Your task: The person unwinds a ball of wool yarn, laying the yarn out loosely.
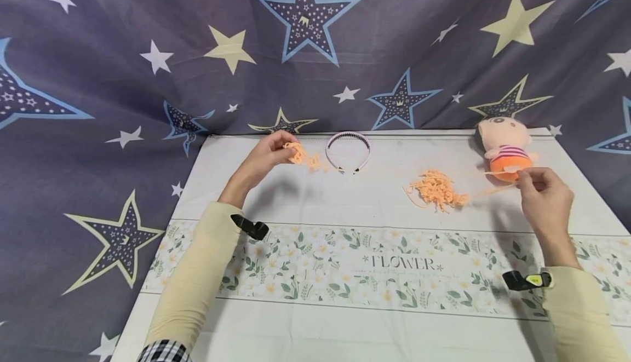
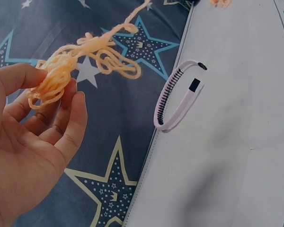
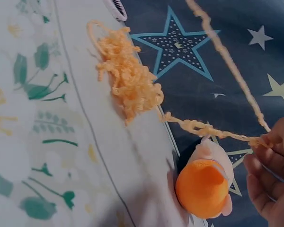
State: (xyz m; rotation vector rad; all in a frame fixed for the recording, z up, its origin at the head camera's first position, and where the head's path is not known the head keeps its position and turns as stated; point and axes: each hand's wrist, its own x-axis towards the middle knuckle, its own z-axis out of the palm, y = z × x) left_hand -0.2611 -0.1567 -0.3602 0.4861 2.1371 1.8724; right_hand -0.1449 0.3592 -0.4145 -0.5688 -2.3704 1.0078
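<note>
Between thumb and fingers, my left hand pinches a looped bundle of orange yarn, raised above the table's back left. A strand trails from the bundle toward the right. On the other side, my right hand pinches an orange yarn strand in the air. From those fingertips a second, knotted length runs down to a curly heap of orange yarn lying on the table. The heap sits left of my right hand.
A pale pink headband with dark teeth lies at the table's back edge. Behind my right hand is a plush doll with an orange bottom and striped top. The table cover has a floral band, and a star-printed curtain hangs behind.
</note>
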